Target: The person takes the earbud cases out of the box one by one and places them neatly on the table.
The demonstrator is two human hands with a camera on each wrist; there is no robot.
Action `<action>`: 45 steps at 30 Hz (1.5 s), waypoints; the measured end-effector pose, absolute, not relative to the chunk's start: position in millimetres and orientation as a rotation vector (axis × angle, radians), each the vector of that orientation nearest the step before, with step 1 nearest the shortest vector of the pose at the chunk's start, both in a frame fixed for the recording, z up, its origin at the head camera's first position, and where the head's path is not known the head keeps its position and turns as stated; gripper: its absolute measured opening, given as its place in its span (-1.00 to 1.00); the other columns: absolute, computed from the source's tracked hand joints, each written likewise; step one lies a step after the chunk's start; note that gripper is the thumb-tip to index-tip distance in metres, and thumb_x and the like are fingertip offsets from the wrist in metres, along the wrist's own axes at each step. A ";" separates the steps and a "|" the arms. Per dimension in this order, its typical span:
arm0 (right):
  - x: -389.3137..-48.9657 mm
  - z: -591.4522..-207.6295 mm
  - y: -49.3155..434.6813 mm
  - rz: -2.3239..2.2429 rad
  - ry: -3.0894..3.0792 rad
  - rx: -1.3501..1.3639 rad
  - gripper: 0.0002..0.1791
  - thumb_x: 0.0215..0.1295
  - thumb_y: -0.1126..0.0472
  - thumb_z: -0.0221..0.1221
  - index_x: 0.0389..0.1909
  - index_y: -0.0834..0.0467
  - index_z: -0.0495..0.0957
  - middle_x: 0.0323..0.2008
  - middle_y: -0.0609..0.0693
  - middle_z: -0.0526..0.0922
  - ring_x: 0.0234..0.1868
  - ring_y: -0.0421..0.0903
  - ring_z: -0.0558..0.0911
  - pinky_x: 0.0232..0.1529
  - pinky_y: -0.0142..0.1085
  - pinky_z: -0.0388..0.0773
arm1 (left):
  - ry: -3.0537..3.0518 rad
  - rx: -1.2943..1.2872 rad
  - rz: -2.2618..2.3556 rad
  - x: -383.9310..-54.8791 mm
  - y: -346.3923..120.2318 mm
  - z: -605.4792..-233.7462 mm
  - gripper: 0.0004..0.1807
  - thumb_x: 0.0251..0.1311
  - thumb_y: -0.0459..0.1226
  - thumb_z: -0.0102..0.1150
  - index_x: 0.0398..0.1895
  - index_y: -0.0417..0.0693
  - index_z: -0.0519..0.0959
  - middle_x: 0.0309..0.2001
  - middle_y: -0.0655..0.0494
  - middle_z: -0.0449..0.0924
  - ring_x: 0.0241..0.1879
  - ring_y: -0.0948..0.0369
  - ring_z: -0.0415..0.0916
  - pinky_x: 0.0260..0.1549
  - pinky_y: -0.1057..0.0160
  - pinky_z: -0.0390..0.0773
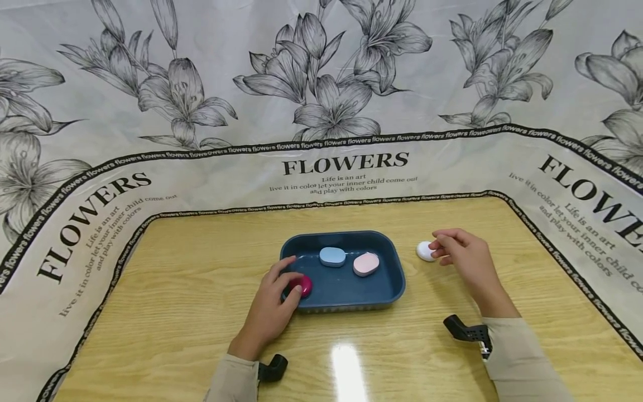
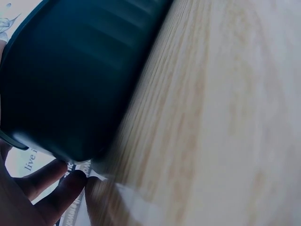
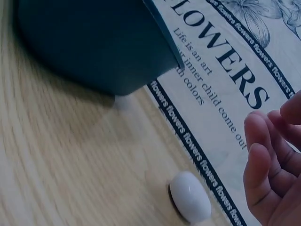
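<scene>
A dark blue oblong basin point(image 1: 346, 306) stands on the wooden table. In the head view, my left hand point(image 1: 268, 307) reaches over its left end, with thumb and forefinger about a glossy magenta rounded piece point(image 1: 305, 286) inside. A light blue oval piece point(image 1: 332, 257) and a pale pink one point(image 1: 366, 264) lie farther in. To the basin's right, a smooth white oval piece point(image 1: 425, 251) rests on the table. My right hand point(image 1: 467, 259) hovers beside it, fingers loosely bent. The right wrist view shows a gap between the hand point(image 3: 273, 174) and the white piece point(image 3: 190, 197).
A white cloth point(image 1: 346, 167) printed with grey lilies and lettering borders the table at the back and both sides. Light wood-grain tabletop point(image 1: 201, 268) surrounds the basin. A black wrist mount point(image 1: 467, 330) sits by the right sleeve, another point(image 1: 273, 368) by the left.
</scene>
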State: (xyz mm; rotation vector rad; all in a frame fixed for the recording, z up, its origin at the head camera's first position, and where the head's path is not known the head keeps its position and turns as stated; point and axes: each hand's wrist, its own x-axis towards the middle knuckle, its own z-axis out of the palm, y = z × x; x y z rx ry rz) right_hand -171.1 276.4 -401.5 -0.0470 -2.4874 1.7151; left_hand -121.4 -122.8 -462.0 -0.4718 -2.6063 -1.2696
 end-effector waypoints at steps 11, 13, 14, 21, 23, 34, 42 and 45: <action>-181.6 -392.2 253.0 1.835 -2.463 0.086 -0.58 0.53 0.08 0.07 0.08 0.38 0.51 -0.30 0.00 0.70 -0.31 -0.15 0.69 -0.32 -0.30 0.66 | -2.566 -0.497 -1.253 -124.0 -123.2 -463.3 -0.76 0.41 -0.19 0.11 0.04 0.03 0.66 0.44 0.28 0.25 0.41 0.13 0.18 0.27 -0.12 0.34; -182.9 -390.4 249.4 1.848 -2.473 0.100 -0.59 0.53 0.09 0.08 0.08 0.39 0.51 -0.30 0.01 0.70 -0.32 -0.15 0.69 -0.32 -0.30 0.66 | -2.577 -0.490 -1.252 -123.6 -123.5 -462.8 -0.76 0.41 -0.18 0.10 0.04 0.03 0.66 0.44 0.30 0.24 0.41 0.14 0.17 0.28 -0.12 0.34; -183.6 -389.5 247.4 1.851 -2.487 0.112 -0.59 0.53 0.09 0.08 0.09 0.39 0.50 -0.29 0.03 0.69 -0.32 -0.15 0.69 -0.32 -0.29 0.66 | -2.588 -0.484 -1.254 -123.2 -124.0 -462.7 -0.75 0.42 -0.18 0.10 0.04 0.04 0.66 0.44 0.32 0.24 0.41 0.15 0.17 0.28 -0.11 0.33; -191.8 -378.2 232.9 1.766 -2.723 0.296 -0.58 0.55 0.07 0.05 0.18 0.31 0.50 -0.14 0.24 0.66 -0.19 -0.01 0.70 -0.23 -0.20 0.66 | -2.600 -0.454 -1.270 -120.7 -124.5 -462.2 -0.76 0.41 -0.20 0.11 0.04 0.04 0.66 0.44 0.38 0.22 0.41 0.14 0.16 0.29 -0.13 0.31; -195.2 -373.6 229.4 1.719 -2.799 0.362 -0.58 0.55 0.06 0.04 0.21 0.27 0.49 -0.10 0.27 0.65 -0.16 0.03 0.70 -0.20 -0.18 0.66 | -2.594 -0.461 -1.271 -121.1 -124.4 -461.9 -0.76 0.42 -0.20 0.10 0.04 0.03 0.66 0.44 0.38 0.21 0.41 0.14 0.16 0.29 -0.12 0.31; -203.2 -354.5 213.5 1.556 -3.032 0.592 -0.53 0.56 0.06 0.02 0.29 0.29 0.43 -0.05 0.24 0.65 -0.11 0.02 0.68 -0.10 -0.05 0.63 | -2.593 -0.465 -1.275 -121.0 -121.7 -462.7 -0.75 0.42 -0.18 0.09 0.04 0.04 0.66 0.44 0.33 0.23 0.41 0.12 0.17 0.28 -0.13 0.32; -211.7 -348.2 204.1 1.443 -3.121 0.680 -0.55 0.56 0.11 0.02 0.29 0.30 0.43 -0.05 0.23 0.65 -0.12 0.05 0.66 -0.12 -0.04 0.63 | -2.601 -0.472 -1.267 -121.9 -123.3 -463.8 -0.74 0.43 -0.18 0.08 0.05 0.03 0.65 0.44 0.34 0.22 0.41 0.14 0.16 0.29 -0.12 0.32; -214.5 -346.1 199.3 1.420 -3.138 0.699 -0.55 0.55 0.11 0.04 0.29 0.29 0.44 -0.06 0.22 0.66 -0.12 0.09 0.65 -0.15 -0.07 0.63 | -2.595 -0.485 -1.260 -122.6 -123.8 -463.4 -0.74 0.43 -0.18 0.08 0.06 0.03 0.65 0.45 0.31 0.23 0.41 0.14 0.16 0.29 -0.12 0.32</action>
